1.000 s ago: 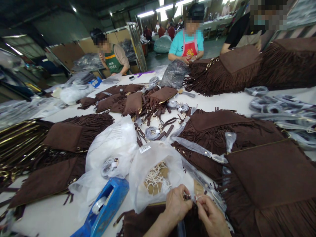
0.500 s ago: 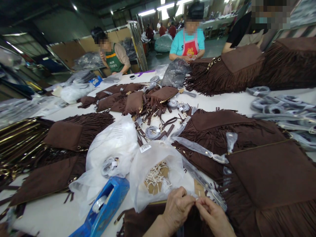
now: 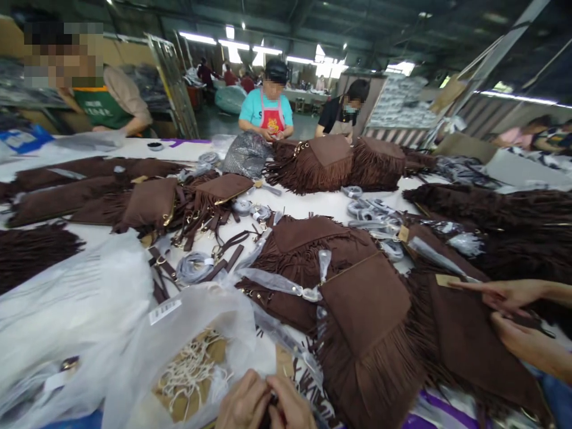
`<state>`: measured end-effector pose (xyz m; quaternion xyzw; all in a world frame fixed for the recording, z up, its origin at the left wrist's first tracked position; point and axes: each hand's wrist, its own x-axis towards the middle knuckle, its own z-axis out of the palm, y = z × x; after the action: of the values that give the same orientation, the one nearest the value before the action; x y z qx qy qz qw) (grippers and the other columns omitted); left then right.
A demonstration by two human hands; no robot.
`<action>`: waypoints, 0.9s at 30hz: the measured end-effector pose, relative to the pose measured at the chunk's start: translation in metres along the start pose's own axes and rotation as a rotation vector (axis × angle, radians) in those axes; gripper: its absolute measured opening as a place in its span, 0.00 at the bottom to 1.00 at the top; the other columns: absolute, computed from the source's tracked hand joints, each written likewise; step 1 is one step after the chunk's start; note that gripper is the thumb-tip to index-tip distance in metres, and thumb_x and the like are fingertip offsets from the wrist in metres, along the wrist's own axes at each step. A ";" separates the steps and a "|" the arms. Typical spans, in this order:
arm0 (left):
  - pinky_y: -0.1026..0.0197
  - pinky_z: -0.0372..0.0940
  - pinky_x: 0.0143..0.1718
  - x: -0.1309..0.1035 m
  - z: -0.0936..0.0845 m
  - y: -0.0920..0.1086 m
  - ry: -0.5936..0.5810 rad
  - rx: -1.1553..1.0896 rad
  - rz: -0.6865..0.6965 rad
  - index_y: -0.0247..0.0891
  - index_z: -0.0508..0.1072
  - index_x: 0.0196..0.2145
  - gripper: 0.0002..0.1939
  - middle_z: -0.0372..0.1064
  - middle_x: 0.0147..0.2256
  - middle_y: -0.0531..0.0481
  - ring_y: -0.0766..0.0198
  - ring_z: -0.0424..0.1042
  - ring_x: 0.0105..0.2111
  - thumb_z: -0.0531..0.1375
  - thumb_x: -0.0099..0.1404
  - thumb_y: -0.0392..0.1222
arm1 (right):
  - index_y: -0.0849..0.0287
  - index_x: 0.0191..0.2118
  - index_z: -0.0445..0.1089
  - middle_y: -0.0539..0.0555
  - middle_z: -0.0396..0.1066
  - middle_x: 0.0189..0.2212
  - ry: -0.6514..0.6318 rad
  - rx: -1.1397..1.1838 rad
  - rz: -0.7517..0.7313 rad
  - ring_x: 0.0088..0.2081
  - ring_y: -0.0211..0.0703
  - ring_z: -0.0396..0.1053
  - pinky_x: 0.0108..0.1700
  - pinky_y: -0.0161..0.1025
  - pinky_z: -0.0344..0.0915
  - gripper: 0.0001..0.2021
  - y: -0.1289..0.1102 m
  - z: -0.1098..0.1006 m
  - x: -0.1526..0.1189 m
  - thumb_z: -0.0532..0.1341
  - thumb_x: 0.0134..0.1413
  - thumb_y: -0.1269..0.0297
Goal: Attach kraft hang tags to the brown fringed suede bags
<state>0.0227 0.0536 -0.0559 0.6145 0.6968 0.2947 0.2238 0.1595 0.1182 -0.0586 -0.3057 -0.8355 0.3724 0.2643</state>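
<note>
My left hand (image 3: 245, 400) and my right hand (image 3: 290, 404) meet at the bottom centre, fingertips pinched together around something small and dark that I cannot make out. Just left of them lies an open clear plastic bag (image 3: 236, 316) with white strings (image 3: 190, 369) and brown card tags inside. To the right of my hands is a brown fringed bag (image 3: 366, 298) with a zip along its top edge. Plastic-wrapped straps lie beyond my hands.
At the right, another person's hands (image 3: 513, 298) touch a brown bag with a tan tag (image 3: 448, 280). Coiled straps (image 3: 195, 267), more fringed bags (image 3: 149, 202) and a black mesh bundle (image 3: 247, 155) cover the table. Several people stand or sit beyond.
The view has swung to the right, bringing another person's hands into sight. The blue tape dispenser is mostly out of frame. My hands remain together, now lower and further left in view.
</note>
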 end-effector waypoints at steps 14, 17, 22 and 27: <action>0.64 0.60 0.36 0.008 -0.012 0.024 -0.047 -0.140 -0.370 0.37 0.67 0.34 0.06 0.66 0.31 0.50 0.65 0.66 0.33 0.50 0.61 0.35 | 0.56 0.30 0.71 0.46 0.68 0.17 -0.104 0.237 0.348 0.20 0.37 0.67 0.23 0.29 0.65 0.13 0.005 -0.014 0.009 0.54 0.56 0.57; 0.65 0.59 0.36 0.011 -0.018 0.027 -0.055 -0.237 -0.545 0.36 0.67 0.33 0.07 0.66 0.31 0.52 0.66 0.65 0.32 0.55 0.54 0.33 | 0.57 0.31 0.71 0.47 0.68 0.16 -0.092 0.263 0.388 0.19 0.38 0.68 0.22 0.30 0.65 0.15 0.010 -0.012 0.006 0.53 0.56 0.54; 0.64 0.57 0.34 0.019 -0.018 0.027 -0.126 -0.236 -0.617 0.36 0.70 0.30 0.08 0.66 0.30 0.52 0.65 0.65 0.32 0.56 0.50 0.33 | 0.56 0.31 0.72 0.49 0.70 0.20 -0.090 0.242 0.348 0.22 0.39 0.69 0.26 0.30 0.67 0.13 0.005 -0.011 0.004 0.54 0.54 0.55; 0.64 0.58 0.34 0.023 -0.017 0.024 -0.143 -0.245 -0.659 0.36 0.72 0.30 0.09 0.68 0.29 0.52 0.65 0.65 0.31 0.56 0.49 0.35 | 0.55 0.31 0.73 0.52 0.74 0.28 -0.033 0.193 0.299 0.33 0.43 0.73 0.35 0.33 0.69 0.13 0.005 -0.002 0.004 0.55 0.54 0.54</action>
<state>0.0258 0.0757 -0.0261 0.3447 0.7995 0.2442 0.4270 0.1596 0.1244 -0.0601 -0.3936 -0.7452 0.4911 0.2203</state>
